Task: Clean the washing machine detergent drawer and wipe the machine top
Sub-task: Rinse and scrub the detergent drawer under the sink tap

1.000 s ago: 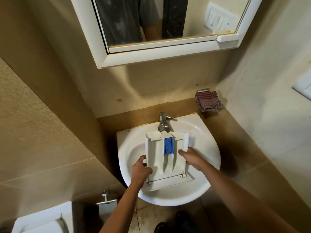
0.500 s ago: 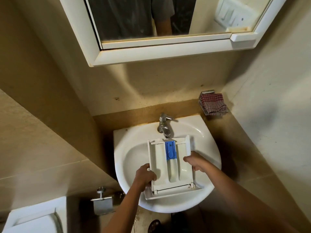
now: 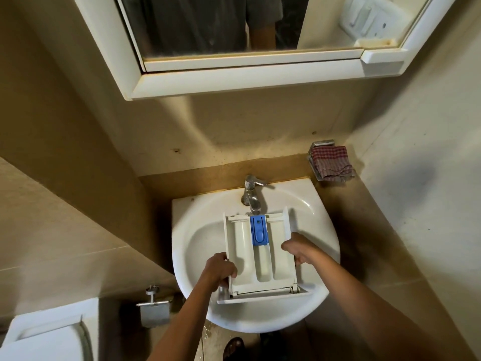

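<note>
A white detergent drawer (image 3: 278, 256) with a blue insert (image 3: 258, 230) lies flat over the white basin (image 3: 197, 246), its far end under the steel tap (image 3: 251, 194). My left hand (image 3: 218, 269) grips the drawer's near left edge. My right hand (image 3: 299, 250) grips its right side wall. The drawer's front panel points toward me, over the basin's near rim. No water is visible at the tap.
A red checked cloth (image 3: 331, 165) sits in a metal holder on the wall right of the tap. A mirror cabinet (image 3: 247, 79) hangs above. A toilet cistern (image 3: 44, 332) and paper holder (image 3: 154, 308) stand at lower left.
The drawer has been lowered from a tilted, raised position to lie flatter in the basin. Both hands kept their hold on its sides.
</note>
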A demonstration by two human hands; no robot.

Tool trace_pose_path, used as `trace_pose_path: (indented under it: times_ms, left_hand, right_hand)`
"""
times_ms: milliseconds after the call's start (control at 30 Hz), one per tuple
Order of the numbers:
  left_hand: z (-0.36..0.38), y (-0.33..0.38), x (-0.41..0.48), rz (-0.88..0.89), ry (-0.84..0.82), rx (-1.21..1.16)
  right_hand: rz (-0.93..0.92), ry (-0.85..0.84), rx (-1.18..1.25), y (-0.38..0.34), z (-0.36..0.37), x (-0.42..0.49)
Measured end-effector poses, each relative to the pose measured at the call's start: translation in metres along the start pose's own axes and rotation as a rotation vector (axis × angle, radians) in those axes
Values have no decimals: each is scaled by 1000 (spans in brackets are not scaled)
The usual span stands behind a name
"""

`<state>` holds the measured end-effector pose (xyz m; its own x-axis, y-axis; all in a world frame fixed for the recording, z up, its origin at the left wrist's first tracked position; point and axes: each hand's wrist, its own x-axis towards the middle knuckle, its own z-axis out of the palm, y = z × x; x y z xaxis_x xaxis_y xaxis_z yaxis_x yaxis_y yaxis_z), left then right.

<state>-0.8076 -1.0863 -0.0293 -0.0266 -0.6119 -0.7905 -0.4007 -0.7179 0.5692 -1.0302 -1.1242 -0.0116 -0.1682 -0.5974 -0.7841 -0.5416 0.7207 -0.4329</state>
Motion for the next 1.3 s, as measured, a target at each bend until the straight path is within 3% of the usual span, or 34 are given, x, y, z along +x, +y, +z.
trace_pose_path:
  times_ms: [1033,1167,1233,1300]
  left_hand:
    - [-11,11,14,8,-6,199]
    - [-11,10,15,26,21,199]
    - [-9,7,15,38,30,189]
    - [-8,5,16,48,39,180]
  right_hand:
    - [37,58,-91,-7,5,-23]
    - [0,47,6,-2,3,-22]
    - [-135,196,4,5,7,-21]
    - [-421,578,-273,20,18,-20]
